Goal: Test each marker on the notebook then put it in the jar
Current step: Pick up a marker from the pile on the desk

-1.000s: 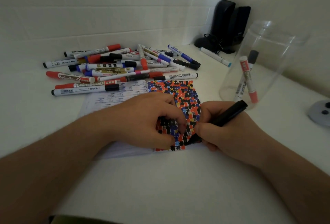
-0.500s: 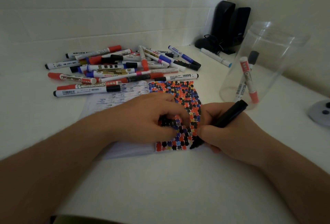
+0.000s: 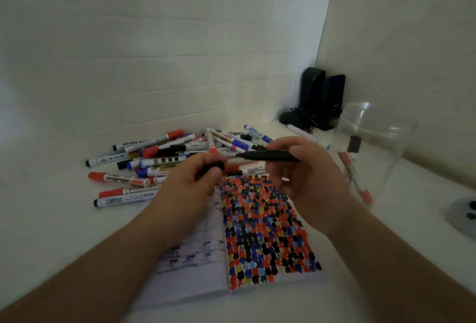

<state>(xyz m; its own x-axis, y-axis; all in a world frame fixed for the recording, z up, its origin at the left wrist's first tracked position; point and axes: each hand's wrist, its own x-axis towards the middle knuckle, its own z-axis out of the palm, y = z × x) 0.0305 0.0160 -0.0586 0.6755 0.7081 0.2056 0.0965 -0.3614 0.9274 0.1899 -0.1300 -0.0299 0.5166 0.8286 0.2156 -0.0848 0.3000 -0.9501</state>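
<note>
**Black marker and its cap held apart over the notebook**

White counter (image 3: pixel 64 232) meets pale panelled walls in a corner. On the left, toward the back, a loose pile of markers (image 3: pixel 159 160) lies on the counter, mostly white barrels with red, blue and black caps, some crossing each other.

Moving right, the left hand (image 3: pixel 195 178) is raised above the notebook (image 3: pixel 257 232), its grip pinching a small black cap (image 3: pixel 213 167) between thumb and fingers. The notebook lies open below both hands; its right page is packed with red, blue, black and yellow blots, the left page bears faint printed lines.

Just right of the cap, and apart from it, the right hand (image 3: pixel 301 168) grasps the black marker (image 3: pixel 268 155) by its barrel, held roughly level with the bare tip pointing left at the cap (the two do not touch).

Behind, in the corner, stand two black speakers (image 3: pixel 322 98). Farther right, a clear jar (image 3: pixel 373 147) stands on the counter with two markers leaning inside, one red-capped, one dark-capped; motion blur smears them. At the right edge sits a grey round object (image 3: pixel 463 215) with dark spots.
</note>
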